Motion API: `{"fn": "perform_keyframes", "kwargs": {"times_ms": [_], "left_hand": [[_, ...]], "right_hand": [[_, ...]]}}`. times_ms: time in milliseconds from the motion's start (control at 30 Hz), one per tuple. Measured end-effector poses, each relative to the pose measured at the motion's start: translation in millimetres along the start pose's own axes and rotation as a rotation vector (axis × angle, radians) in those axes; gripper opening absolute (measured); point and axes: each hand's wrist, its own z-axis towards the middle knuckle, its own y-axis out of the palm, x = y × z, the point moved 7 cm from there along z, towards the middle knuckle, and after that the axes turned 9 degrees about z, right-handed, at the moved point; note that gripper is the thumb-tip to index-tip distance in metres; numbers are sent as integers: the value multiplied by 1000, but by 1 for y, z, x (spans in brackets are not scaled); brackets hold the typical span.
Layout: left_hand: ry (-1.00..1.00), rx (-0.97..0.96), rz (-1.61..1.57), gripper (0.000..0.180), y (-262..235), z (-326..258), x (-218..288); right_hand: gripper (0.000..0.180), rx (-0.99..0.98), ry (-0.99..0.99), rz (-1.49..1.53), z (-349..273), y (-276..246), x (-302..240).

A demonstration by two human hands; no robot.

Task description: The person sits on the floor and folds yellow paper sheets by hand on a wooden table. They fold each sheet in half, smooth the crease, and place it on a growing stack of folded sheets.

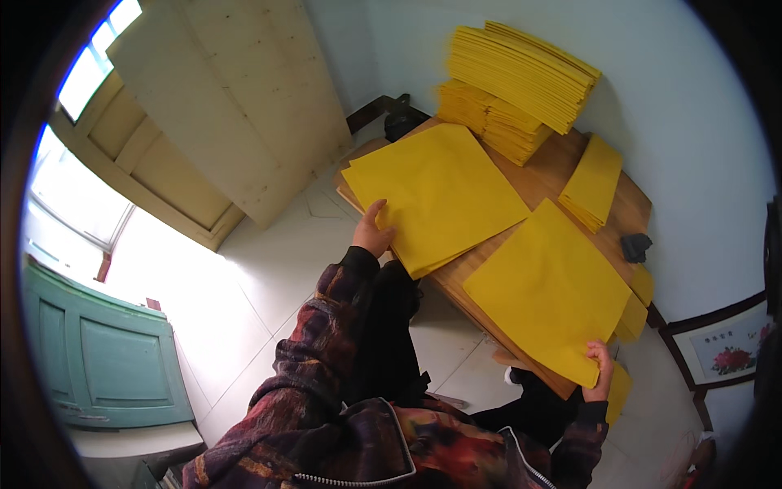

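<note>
Two piles of flat yellow sheets lie side by side on a brown wooden table. At the edge of the left pile of yellow sheets (440, 191) is my left hand (374, 232), pinching that edge; some of its fingers are hidden. The right yellow sheet (550, 285) lies at an angle across the table's near side. Its near right corner is gripped by my right hand (599, 372), with the fingers curled over the top and the thumb mostly out of sight.
Tall stacks of folded yellow pieces (521, 77) stand at the table's (533, 175) far end. A narrower folded yellow bundle (593, 181) and a dark crumpled thing (635, 247) lie along the wall side. A framed flower picture (725, 350) leans at right; a green cabinet (114, 359) stands at left.
</note>
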Motion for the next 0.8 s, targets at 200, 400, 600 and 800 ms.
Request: {"fn": "perform_keyframes", "kwargs": {"times_ms": [200,400,600,800], "left_hand": [[218,389,338,28,-65,43,6],[-86,252,524,38,-76,113,-4],[-257,284,695,47,-59,115,18],[-255,344,813,51,-52,121,23]], "right_hand": [[19,-27,6,6,-2,1,11],[18,51,8,-30,-6,11,-10],[16,55,-36,-58,-4,16,-23],[19,8,42,-168,-5,9,13]]}}
